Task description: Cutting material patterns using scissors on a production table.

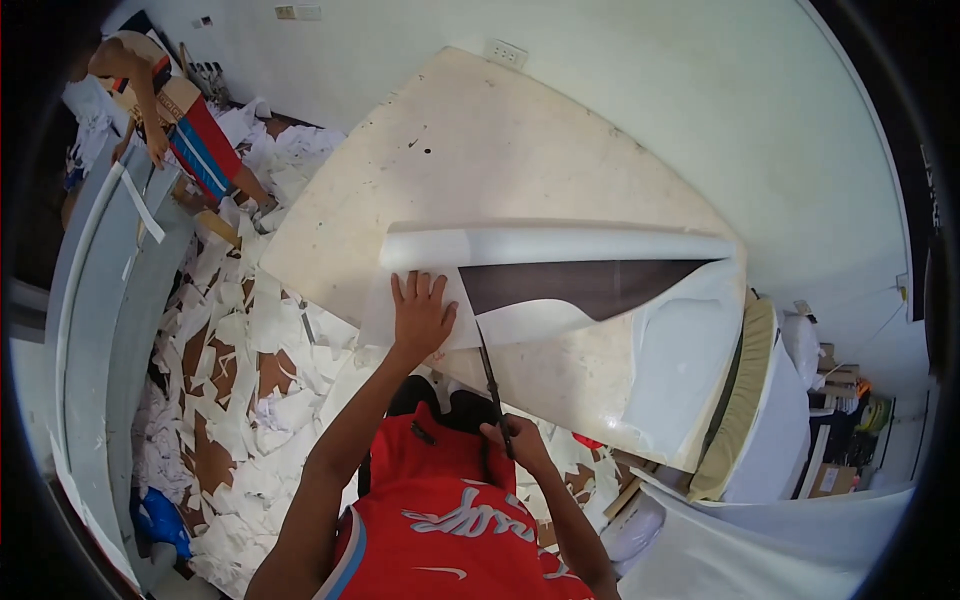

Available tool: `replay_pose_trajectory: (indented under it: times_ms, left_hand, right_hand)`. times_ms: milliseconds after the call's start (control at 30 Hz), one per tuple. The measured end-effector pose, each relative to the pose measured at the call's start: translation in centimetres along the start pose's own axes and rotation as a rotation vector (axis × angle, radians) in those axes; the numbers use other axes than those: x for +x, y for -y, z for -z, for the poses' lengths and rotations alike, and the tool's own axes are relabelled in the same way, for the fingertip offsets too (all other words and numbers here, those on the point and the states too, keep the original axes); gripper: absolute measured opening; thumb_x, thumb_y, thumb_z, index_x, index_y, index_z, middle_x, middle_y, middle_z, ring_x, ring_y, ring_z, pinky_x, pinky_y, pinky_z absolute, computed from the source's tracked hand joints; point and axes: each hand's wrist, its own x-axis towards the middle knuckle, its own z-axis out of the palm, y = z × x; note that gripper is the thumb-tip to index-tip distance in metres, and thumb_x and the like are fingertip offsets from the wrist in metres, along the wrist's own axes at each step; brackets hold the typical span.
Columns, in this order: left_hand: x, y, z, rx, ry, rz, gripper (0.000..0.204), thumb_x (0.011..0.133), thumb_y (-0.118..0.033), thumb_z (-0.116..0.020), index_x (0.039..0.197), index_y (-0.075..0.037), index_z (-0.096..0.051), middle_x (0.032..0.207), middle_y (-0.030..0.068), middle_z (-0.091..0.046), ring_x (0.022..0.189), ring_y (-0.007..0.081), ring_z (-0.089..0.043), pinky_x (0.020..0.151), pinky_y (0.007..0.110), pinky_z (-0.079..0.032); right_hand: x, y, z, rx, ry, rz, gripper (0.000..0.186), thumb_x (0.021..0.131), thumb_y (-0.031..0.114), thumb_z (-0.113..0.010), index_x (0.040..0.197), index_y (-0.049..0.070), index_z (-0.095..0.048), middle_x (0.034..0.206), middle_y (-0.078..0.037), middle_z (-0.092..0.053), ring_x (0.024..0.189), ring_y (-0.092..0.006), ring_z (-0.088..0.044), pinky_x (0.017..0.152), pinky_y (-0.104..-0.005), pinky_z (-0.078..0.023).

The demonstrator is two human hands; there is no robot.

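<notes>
My left hand (422,315) lies flat, fingers spread, on the left part of a white sheet (378,318) on the table. Along its far side the sheet is rolled into a long white roll (600,245). A dark brown, curved panel (540,285) shows on the sheet, tapering to the right. My right hand (522,443) grips the handles of long dark scissors (491,380) at the table's near edge. Their blades point away from me, with the tip at the sheet just left of the dark panel's lower corner.
The pale table (400,180) has a power outlet (507,53) on the wall behind it. White paper scraps (250,400) litter the brown floor at left. Another person (165,110) stands far left beside a grey machine (110,270). Right of the table stands a tan-covered roll (735,400).
</notes>
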Motion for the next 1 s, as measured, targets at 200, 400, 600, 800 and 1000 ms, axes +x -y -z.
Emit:
replay_pose_trajectory:
  times_ms: [200,400,600,800,1000]
  left_hand:
    - [0.1,-0.1,0.4,0.023,0.0,-0.026,0.065,0.087,-0.036,-0.061,0.144,-0.008,-0.047,0.126,0.0207,-0.045,0.129,0.0406,-0.04,0.113,0.065,-0.019]
    - [0.2,0.0,0.4,0.04,-0.015,-0.059,0.065,0.089,-0.036,-0.057,0.146,-0.008,-0.045,0.145,0.0248,-0.037,0.138,0.0424,-0.033,0.115,0.066,-0.014]
    - [0.1,0.2,0.3,-0.02,0.059,-0.039,0.065,0.093,-0.04,-0.053,0.148,-0.008,-0.041,0.151,0.0242,-0.032,0.144,0.043,-0.026,0.115,0.066,-0.01]
    - [0.1,0.2,0.2,0.011,0.07,-0.047,0.066,0.094,-0.045,-0.05,0.148,-0.009,-0.042,0.155,0.0236,-0.029,0.147,0.0413,-0.02,0.116,0.067,-0.009]
    - [0.1,0.4,0.3,0.033,0.099,-0.095,0.073,0.091,-0.047,-0.05,0.151,-0.008,-0.038,0.156,0.0256,-0.027,0.147,0.0453,-0.017,0.115,0.069,-0.005]
  right_hand:
    - [1.4,-1.0,0.4,-0.143,-0.024,0.001,0.057,0.081,0.054,-0.076,0.065,0.002,-0.058,0.052,-0.003,-0.049,0.052,-0.0127,-0.05,0.052,-0.0317,-0.041]
    - [2.0,1.1,0.9,-0.039,0.007,0.032,0.047,0.084,0.048,-0.076,0.069,0.006,-0.06,0.053,0.001,-0.052,0.045,-0.0087,-0.049,0.044,-0.0263,-0.037]
    - [2.8,1.3,0.6,0.112,0.065,-0.035,0.047,0.086,0.048,-0.074,0.071,0.005,-0.06,0.053,0.0,-0.053,0.046,-0.0093,-0.05,0.045,-0.0259,-0.038]
    - [2.3,2.4,0.7,-0.006,0.024,-0.061,0.048,0.087,0.049,-0.073,0.073,0.005,-0.061,0.054,-0.001,-0.055,0.048,-0.01,-0.053,0.047,-0.0257,-0.041]
    - [3.6,1.9,0.5,-0.01,0.02,-0.014,0.049,0.087,0.049,-0.073,0.072,0.005,-0.061,0.054,-0.002,-0.055,0.046,-0.0105,-0.053,0.046,-0.0259,-0.04]
